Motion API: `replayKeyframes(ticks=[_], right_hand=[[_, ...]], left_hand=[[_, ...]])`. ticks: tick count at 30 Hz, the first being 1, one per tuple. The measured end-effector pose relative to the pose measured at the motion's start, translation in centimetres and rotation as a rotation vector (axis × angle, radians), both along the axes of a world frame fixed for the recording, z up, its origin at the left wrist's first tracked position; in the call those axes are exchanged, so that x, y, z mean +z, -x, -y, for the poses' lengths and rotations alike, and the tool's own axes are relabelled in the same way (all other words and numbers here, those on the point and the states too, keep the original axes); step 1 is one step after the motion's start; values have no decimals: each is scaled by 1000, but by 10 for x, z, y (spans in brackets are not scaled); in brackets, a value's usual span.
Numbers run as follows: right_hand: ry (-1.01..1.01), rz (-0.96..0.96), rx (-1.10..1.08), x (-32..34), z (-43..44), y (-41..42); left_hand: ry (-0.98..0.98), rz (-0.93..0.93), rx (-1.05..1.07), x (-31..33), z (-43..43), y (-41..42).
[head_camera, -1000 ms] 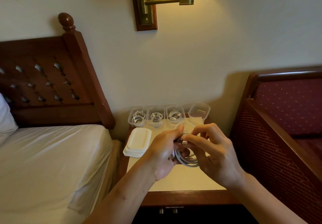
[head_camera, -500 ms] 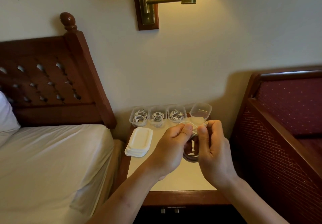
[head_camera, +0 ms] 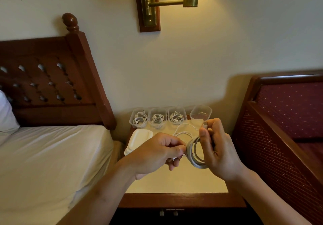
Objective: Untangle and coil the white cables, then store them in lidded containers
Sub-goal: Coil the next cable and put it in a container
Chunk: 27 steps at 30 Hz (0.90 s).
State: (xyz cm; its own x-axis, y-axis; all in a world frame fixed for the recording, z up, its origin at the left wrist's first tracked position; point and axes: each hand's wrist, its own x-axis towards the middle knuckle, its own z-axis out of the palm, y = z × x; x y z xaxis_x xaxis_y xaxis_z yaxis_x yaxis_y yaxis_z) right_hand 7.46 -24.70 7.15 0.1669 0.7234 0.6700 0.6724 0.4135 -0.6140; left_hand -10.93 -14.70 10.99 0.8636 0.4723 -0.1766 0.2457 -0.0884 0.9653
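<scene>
Bedside table (head_camera: 174, 184) beside a bed. The right hand (head_camera: 218, 147) curls its fingers round the upright cable coil (head_camera: 194, 153); the left hand (head_camera: 153, 153) pinches its loose end, just left. The empty container (head_camera: 201, 114) lies beyond, nearest the right hand.

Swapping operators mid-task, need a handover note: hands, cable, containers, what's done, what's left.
Left hand: pinches the white cable beside its coil.
Right hand: grips the coil, one connector up by the fingertips.
Slack loops loose above the nightstand.
Done: three clear containers in the back row each hold a coiled cable, with no lids on.
Left: finish this coil, put it in the fourth container, which looks empty, then fit all four lids from the stack of lids.
</scene>
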Motion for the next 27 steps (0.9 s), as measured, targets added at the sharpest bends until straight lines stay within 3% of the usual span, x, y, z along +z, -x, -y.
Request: replayKeyframes(ticks=[7, 13, 18, 24, 27], right_hand=[[142, 115, 49, -5, 7, -6], [212, 200, 56, -9, 9, -9], [201, 274, -56, -9, 6, -7], [158, 589, -191, -8, 4, 0], [133, 608, -229, -11, -2, 2]], left_hand=[[-364, -175, 114, 16, -15, -5], [-357, -215, 188, 19, -18, -4], [108, -111, 352, 8, -14, -2], [602, -24, 433, -3, -4, 0], [666, 53, 526, -7, 10, -4]])
